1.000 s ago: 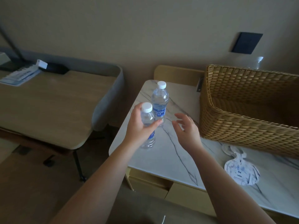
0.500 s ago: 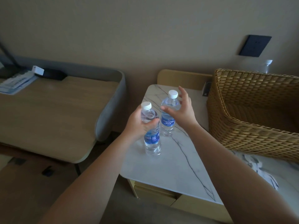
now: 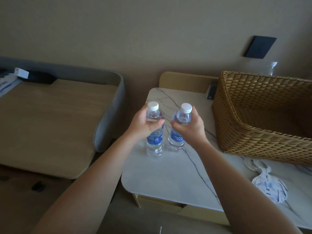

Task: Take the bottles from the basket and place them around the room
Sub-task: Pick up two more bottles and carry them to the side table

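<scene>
Gripping upright bottles side by side: left hand (image 3: 143,123) left bottle (image 3: 154,132), right hand (image 3: 189,126) right bottle (image 3: 179,130); possibly lifted.

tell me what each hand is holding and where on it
Left hand grips the left bottle around its upper body; right hand grips the right bottle likewise, below the cap.

Bare marble tabletop (image 3: 168,179) lies open before the bottles (image 3: 154,132); the wicker basket (image 3: 253,129) blocks the right.
</scene>
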The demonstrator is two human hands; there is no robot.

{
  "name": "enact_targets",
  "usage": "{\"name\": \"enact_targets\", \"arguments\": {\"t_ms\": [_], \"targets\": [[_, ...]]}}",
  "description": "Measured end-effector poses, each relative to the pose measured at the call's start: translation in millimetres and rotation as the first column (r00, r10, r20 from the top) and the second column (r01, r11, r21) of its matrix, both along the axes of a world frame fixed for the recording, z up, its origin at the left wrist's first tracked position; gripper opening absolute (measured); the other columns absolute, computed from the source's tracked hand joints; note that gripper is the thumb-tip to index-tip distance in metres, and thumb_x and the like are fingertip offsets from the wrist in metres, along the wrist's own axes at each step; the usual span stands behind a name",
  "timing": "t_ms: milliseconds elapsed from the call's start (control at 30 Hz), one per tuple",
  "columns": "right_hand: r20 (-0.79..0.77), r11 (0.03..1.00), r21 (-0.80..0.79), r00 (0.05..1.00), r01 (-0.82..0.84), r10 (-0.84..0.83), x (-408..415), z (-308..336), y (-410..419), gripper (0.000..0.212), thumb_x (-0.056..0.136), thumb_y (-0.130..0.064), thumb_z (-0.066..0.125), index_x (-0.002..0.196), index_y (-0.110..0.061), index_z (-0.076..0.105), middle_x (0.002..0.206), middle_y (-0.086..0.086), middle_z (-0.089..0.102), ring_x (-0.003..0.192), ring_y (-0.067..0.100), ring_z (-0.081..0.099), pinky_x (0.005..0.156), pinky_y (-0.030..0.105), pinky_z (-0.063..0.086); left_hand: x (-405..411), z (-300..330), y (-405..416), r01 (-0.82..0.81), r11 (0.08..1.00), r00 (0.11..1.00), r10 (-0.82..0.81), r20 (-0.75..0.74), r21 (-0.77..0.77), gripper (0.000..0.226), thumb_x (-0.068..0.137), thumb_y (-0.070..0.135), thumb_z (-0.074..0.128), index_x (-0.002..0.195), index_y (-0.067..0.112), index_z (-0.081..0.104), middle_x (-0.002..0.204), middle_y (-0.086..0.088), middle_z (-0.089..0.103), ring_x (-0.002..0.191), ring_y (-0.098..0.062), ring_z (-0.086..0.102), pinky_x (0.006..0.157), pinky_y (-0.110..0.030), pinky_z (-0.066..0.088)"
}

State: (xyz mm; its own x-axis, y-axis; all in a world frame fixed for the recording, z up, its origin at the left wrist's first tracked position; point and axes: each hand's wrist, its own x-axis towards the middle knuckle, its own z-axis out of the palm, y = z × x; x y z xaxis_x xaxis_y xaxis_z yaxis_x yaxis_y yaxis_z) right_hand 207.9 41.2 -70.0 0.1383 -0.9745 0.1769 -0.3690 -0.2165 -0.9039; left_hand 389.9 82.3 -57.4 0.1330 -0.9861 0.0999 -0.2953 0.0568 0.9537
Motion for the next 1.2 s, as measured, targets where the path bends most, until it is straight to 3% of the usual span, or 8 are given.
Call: {"name": "enact_targets", "arguments": {"t_ms": [167, 267, 333, 533, 633, 767, 1100, 1200], "targets": [[-0.029, 0.999, -0.037, 0.999, -0.017, 0.016, -10, 0, 17, 0.043, 0.062, -0.040, 0.074, 0.096, -0.030, 0.051, 0.086, -0.015, 0.061, 0.082, 0.000, 0.061, 0.065, 0.010, 0.043, -8, -5, 27, 0.099, 0.995, 0.993, -0.100, -0.059, -0.021, 0.052, 0.065, 0.035, 0.074, 0.109, 0.016, 0.057, 0.099, -0.001, 0.066, 0.100, -0.024, 0.065, 0.089, -0.043, 0.054], [-0.041, 0.997, -0.072, 0.999, -0.009, 0.006, -15, -1, 29, 0.045, 0.059, -0.045, 0.072, 0.095, -0.031, 0.050, 0.085, -0.015, 0.061, 0.082, 0.003, 0.061, 0.068, 0.016, 0.046, -14, -9, 36, 0.065, 0.998, 0.993, -0.067, -0.100, -0.026, 0.048, 0.063, 0.029, 0.084, 0.102, 0.023, 0.057, 0.091, 0.011, 0.069, 0.092, -0.010, 0.067, 0.082, -0.026, 0.055], [-0.050, 0.996, -0.093, 0.999, -0.011, 0.006, -19, -3, 35, 0.046, 0.060, -0.047, 0.072, 0.096, -0.032, 0.050, 0.085, -0.016, 0.060, 0.083, 0.003, 0.061, 0.069, 0.016, 0.047, -20, -11, 39, 0.009, 0.999, 0.996, -0.013, -0.091, -0.042, 0.049, 0.063, 0.020, 0.089, 0.098, 0.027, 0.056, 0.087, 0.018, 0.069, 0.086, 0.001, 0.066, 0.077, -0.015, 0.051], [-0.059, 0.983, -0.175, 0.997, -0.062, 0.052, -26, -5, 53, 0.043, 0.063, -0.044, 0.074, 0.095, -0.032, 0.049, 0.086, -0.014, 0.060, 0.082, 0.005, 0.061, 0.067, 0.013, 0.047, -33, -14, 48, -0.190, 0.975, 0.981, 0.186, -0.049, -0.115, 0.048, 0.065, 0.018, 0.089, 0.100, 0.026, 0.057, 0.094, 0.007, 0.067, 0.093, -0.007, 0.065, 0.084, -0.025, 0.053], [-0.057, 0.975, -0.183, 0.991, -0.129, 0.120, -25, -6, 60, 0.046, 0.064, -0.043, 0.073, 0.101, -0.028, 0.051, 0.092, -0.010, 0.060, 0.085, 0.009, 0.061, 0.072, 0.023, 0.053, -39, -17, 67, -0.288, 0.947, 0.957, 0.289, -0.017, -0.143, 0.045, 0.063, 0.031, 0.085, 0.097, 0.033, 0.056, 0.094, 0.017, 0.065, 0.094, -0.001, 0.064, 0.080, -0.013, 0.050], [-0.078, 0.951, -0.174, 0.966, -0.257, 0.247, -14, -6, 72, 0.053, 0.065, -0.041, 0.077, 0.108, -0.027, 0.050, 0.098, -0.012, 0.060, 0.091, 0.009, 0.061, 0.073, 0.012, 0.048, -48, -19, 107, -0.422, 0.888, 0.897, 0.438, 0.055, -0.183, 0.042, 0.064, 0.038, 0.080, 0.096, 0.044, 0.053, 0.096, 0.031, 0.062, 0.097, 0.007, 0.061, 0.077, -0.004, 0.045], [-0.090, 0.763, -0.151, 0.777, -0.629, 0.623, 64, -11, 148, 0.054, 0.070, -0.039, 0.076, 0.114, -0.036, 0.044, 0.100, -0.027, 0.054, 0.091, -0.004, 0.057, 0.072, 0.000, 0.037, -22, -27, 257, -0.843, 0.490, 0.492, 0.869, 0.053, -0.219, 0.039, 0.064, 0.046, 0.075, 0.095, 0.036, 0.053, 0.085, 0.022, 0.062, 0.087, 0.007, 0.059, 0.071, -0.007, 0.042], [-0.077, 0.655, -0.119, 0.664, -0.746, 0.744, 98, -12, 185, 0.053, 0.068, -0.043, 0.074, 0.112, -0.039, 0.043, 0.104, -0.020, 0.057, 0.094, 0.001, 0.058, 0.079, 0.010, 0.042, -12, -32, 314, -0.920, 0.319, 0.314, 0.948, 0.058, -0.229, 0.037, 0.065, 0.048, 0.074, 0.094, 0.043, 0.051, 0.088, 0.028, 0.061, 0.088, 0.011, 0.058, 0.070, -0.002, 0.041]]}}
